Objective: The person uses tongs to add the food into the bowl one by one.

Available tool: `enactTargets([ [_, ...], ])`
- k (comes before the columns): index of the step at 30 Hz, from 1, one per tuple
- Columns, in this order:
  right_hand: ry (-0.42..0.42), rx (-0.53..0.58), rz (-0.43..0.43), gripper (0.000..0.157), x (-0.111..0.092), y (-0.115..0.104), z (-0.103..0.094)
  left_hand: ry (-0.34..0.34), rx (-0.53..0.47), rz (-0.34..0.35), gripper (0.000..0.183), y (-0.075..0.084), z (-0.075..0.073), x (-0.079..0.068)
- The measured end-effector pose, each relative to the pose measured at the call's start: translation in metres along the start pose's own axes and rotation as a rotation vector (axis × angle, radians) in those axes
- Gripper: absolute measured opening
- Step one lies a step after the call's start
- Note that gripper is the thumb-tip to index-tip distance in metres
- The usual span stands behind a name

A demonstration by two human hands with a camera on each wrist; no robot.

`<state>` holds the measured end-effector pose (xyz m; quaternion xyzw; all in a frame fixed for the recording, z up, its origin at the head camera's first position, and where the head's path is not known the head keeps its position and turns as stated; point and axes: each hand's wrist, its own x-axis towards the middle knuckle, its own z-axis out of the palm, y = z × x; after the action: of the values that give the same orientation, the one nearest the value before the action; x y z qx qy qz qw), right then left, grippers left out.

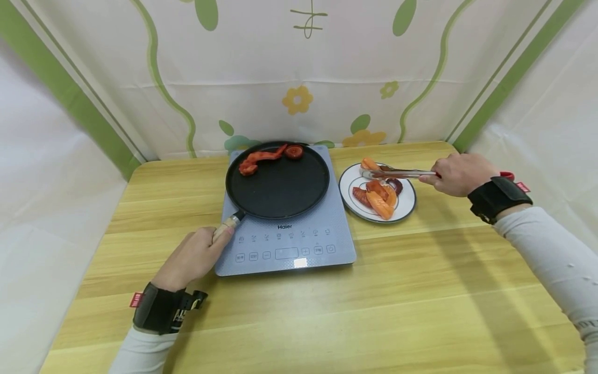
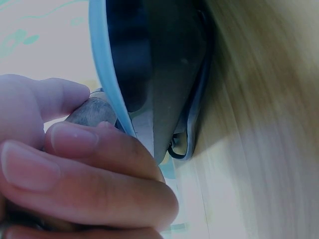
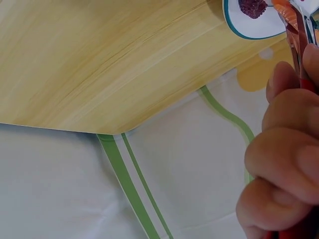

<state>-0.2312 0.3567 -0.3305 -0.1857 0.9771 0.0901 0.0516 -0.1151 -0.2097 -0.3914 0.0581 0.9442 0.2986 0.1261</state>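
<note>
My left hand (image 1: 198, 254) grips the wooden handle (image 1: 226, 228) of a round black frying pan (image 1: 280, 192). In the pan's back part lie a red, wavy strip of food (image 1: 263, 157) and a round dark-red slice (image 1: 294, 151). On the right, my right hand (image 1: 462, 172) holds metal tongs (image 1: 408, 174) with red on the grip. Their tips reach over a white plate (image 1: 347, 188), right at an orange piece (image 1: 369, 163) by its back rim. More orange and reddish food pieces (image 1: 380, 203) lie on the plate, beside a dark purple one (image 1: 395, 185).
Beneath the pan is a flat grey-blue Haier induction cooktop (image 1: 294, 241), its control panel facing me. Both cooktop and plate stand on a wooden table (image 1: 289, 317). A white patterned cloth (image 1: 243, 67) hangs behind the table, with plain white cloth at the sides.
</note>
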Motion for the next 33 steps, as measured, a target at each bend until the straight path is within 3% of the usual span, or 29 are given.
enactTargets([
  [33, -0.028, 0.053, 0.047, 0.053, -0.004, 0.001, -0.012, 0.000, 0.000, 0.001, 0.062, 0.000, -0.001, 0.000],
])
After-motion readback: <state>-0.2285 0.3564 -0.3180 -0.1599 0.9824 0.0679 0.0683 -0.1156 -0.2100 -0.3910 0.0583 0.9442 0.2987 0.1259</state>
